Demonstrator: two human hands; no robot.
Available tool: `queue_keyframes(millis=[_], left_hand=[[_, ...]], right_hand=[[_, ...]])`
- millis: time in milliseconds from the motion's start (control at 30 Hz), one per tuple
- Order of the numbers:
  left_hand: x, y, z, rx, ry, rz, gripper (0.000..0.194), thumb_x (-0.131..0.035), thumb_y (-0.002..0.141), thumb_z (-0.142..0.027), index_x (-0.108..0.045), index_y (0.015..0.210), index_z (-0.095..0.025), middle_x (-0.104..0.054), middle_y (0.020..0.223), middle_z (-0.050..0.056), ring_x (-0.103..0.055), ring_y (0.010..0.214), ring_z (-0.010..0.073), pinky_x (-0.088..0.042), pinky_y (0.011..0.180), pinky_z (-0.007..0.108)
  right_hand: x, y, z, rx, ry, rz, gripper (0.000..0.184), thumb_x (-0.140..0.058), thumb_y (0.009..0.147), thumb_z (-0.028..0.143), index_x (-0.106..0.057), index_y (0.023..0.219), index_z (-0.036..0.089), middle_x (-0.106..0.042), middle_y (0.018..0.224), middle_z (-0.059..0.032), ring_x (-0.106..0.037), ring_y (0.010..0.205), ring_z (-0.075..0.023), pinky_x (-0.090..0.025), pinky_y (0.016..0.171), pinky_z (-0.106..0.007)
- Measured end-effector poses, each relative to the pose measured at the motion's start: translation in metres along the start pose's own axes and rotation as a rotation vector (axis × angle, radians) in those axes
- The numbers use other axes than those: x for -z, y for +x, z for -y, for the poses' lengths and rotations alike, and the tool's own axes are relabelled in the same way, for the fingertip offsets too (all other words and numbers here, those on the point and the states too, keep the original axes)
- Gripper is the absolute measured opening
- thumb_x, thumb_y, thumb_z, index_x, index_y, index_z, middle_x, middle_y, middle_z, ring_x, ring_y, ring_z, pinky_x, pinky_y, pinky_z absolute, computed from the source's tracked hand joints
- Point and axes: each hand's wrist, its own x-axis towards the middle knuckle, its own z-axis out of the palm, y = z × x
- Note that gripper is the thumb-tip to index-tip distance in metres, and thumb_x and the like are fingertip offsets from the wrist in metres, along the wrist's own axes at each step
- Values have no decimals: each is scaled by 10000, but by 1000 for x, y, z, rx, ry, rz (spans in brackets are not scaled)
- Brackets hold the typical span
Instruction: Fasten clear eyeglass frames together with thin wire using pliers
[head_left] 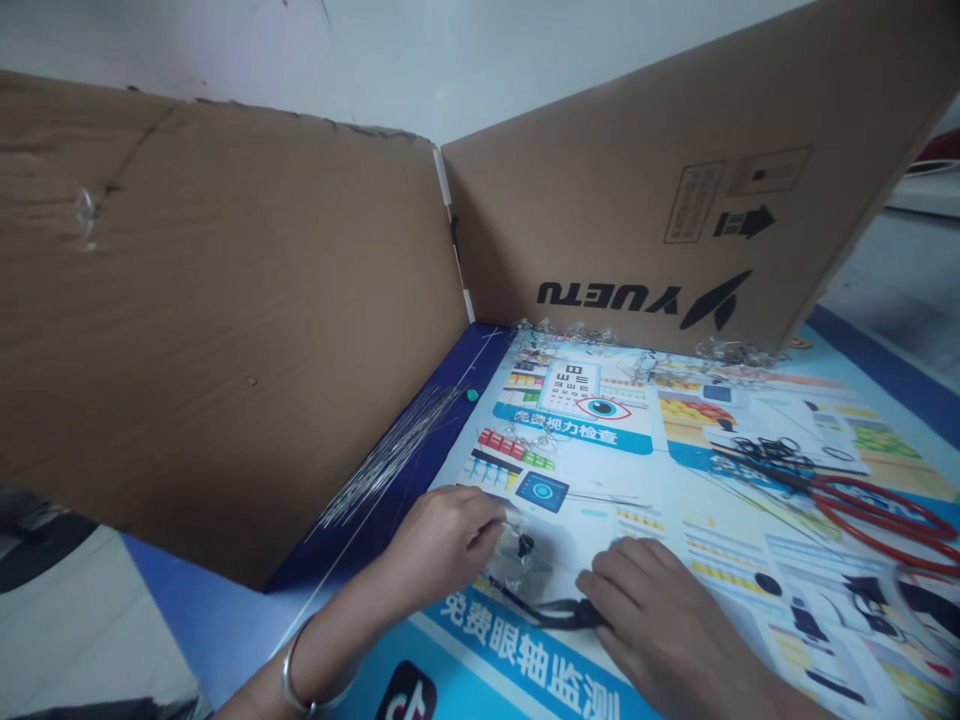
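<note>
My left hand (442,540) rests on a printed poster (645,500) with its fingers pinched on a thin metal wire (570,495); a silver bangle sits on that wrist. My right hand (660,625) lies palm down, fingers curled over a black cord (536,608). Between the hands lies a clear suction cup (525,553) with a small black knob at its centre.
Two cardboard sheets (225,330) stand as a wall behind the poster. A bundle of thin metal wires (390,455) lies along the left sheet. Red-handled scissors (870,505) and black rings (772,450) lie at the right. Clear suction cups (585,335) line the far cardboard edge.
</note>
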Motion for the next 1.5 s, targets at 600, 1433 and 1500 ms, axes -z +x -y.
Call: queue_keyframes(millis=[600, 1433, 1500], left_hand=[[-3, -1, -2, -125, 86, 68, 113, -485, 864, -148, -590, 828, -171, -629, 805, 16, -571, 821, 167, -413, 746, 305], [-10, 5, -1, -202, 199, 41, 172, -443, 875, -167, -557, 747, -159, -560, 730, 28, -494, 717, 154, -375, 658, 296], [-11, 6, 2, -219, 196, 40, 182, -435, 877, -166, -559, 744, -156, -559, 728, 33, -489, 716, 157, -377, 661, 299]], right_hand=[[-22, 12, 33, 323, -45, 35, 261, -419, 882, 210, -525, 1121, 211, -574, 680, -18, -500, 624, -180, -370, 587, -314], [-18, 9, 24, -114, 160, 42, 382, -530, 624, 117, -617, 981, 224, -552, 1194, -112, -587, 941, -242, -501, 771, -363], [-20, 10, 23, -150, 203, 94, 373, -536, 621, 121, -625, 967, 228, -553, 1213, -100, -594, 956, -239, -505, 791, -358]])
